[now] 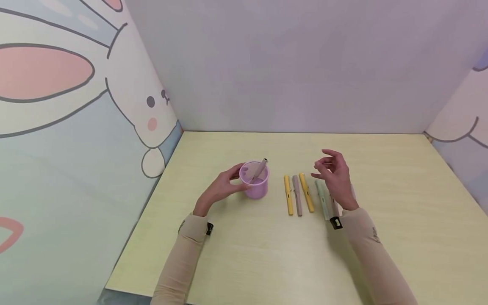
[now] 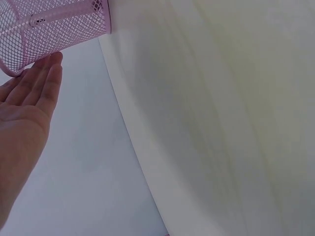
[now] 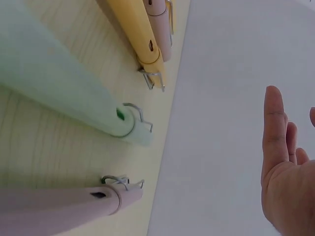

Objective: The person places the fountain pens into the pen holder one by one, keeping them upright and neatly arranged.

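Two hands, apart: left hand (image 1: 223,186) grips mesh cup (image 1: 256,193); right hand (image 1: 336,178), empty, fingers loosely bent, is nearer green pen (image 1: 323,200), lying at its seven o'clock, axis roughly eleven-to-five

The cup (image 1: 257,192) is fine mesh, apparently coated metal. The pens (image 3: 74,83) look like smooth, matt plastic with shiny metal clips (image 3: 139,108); the surface (image 1: 244,254) shows smooth wood grain, the sleeves (image 1: 183,250) matt cloth.

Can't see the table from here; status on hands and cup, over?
Left hand holds mesh cup. Right hand empty, over pen row. One upright-leaning pen inside; no obstruction seen.
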A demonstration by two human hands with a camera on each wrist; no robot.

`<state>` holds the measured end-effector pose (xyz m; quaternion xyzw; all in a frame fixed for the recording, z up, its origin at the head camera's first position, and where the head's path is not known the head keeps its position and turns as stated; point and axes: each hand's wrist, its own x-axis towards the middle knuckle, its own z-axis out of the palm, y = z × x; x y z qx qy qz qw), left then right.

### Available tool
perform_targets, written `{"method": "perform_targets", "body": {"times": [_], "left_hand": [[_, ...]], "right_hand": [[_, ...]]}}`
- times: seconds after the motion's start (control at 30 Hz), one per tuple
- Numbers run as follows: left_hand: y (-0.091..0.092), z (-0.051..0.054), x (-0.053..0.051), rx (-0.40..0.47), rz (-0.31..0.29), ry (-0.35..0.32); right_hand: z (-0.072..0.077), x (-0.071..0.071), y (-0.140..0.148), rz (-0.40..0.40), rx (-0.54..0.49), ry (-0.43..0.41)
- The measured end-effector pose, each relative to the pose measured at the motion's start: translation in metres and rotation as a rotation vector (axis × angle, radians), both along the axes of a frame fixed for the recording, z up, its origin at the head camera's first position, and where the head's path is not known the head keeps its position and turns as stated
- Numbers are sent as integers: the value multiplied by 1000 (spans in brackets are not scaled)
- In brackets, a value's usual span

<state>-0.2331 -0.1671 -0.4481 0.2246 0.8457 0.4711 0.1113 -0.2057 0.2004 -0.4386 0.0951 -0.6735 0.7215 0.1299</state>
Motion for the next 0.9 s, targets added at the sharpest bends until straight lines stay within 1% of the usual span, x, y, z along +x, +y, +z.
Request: {"method": "perform_targets", "body": {"times": [0.2,0.37,0.57,0.67,0.9], "left_hand": [[-1,-1,-1,1,-2,-5],[-1,-3,-2,-3,-4,3],[-1,-5,-3,4,-10,6],[-1,-4,-3,6,-11,1],[0,1,-2,18,-14,-4]], "right_hand": [[0,4,11,-21,-5,-1],[-1,6,20,-41,-12,-8],[-3,11,33,-55,-18,-48],[-3,14,39,-58,-6,-55],[-6,20,54,-49,-31,-68]]}}
